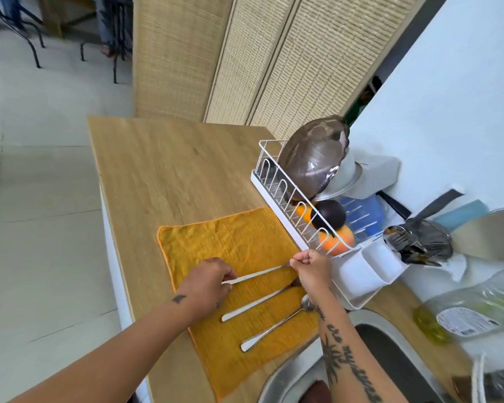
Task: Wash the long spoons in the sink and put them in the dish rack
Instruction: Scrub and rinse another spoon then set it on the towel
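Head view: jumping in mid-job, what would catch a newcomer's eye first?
The bright orange cloth on the wooden counter, with two long spoons lying on it. The left hand and right hand hold a third spoon by its ends. Just right stands the white dish rack with a big brown bowl.

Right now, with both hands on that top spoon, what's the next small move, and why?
Probably lift the spoon off the towel and carry it over to the sink. The left hand pinches its handle end and the right hand grips the other end, so it looks secured, and the sink lies just beside the towel on the right.
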